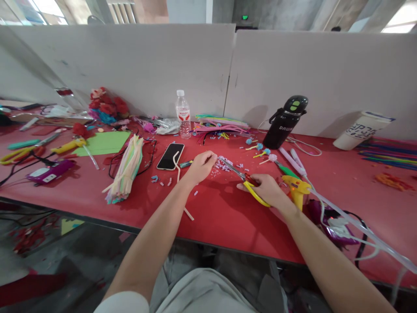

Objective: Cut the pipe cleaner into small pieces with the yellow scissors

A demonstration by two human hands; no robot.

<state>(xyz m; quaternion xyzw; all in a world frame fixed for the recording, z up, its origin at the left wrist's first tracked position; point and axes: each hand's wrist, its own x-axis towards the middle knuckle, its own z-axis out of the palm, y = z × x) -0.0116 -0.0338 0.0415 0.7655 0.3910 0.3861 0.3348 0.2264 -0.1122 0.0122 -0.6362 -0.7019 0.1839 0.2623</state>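
My right hand grips a pair of scissors with yellow and red handles, their blades pointing left toward my other hand. The fingers of my left hand are pinched together close to the blade tips; anything between them is too small to make out. Small lilac cut pieces lie scattered on the red table under the blades. A cream fuzzy stem runs beneath my left forearm, and its other end shows on the near side.
Left of my hands are a phone and a bundle of pale fuzzy stems. A yellow glue gun stands by my right wrist, its cord near a purple power strip. Behind are a plastic bottle and a black flask.
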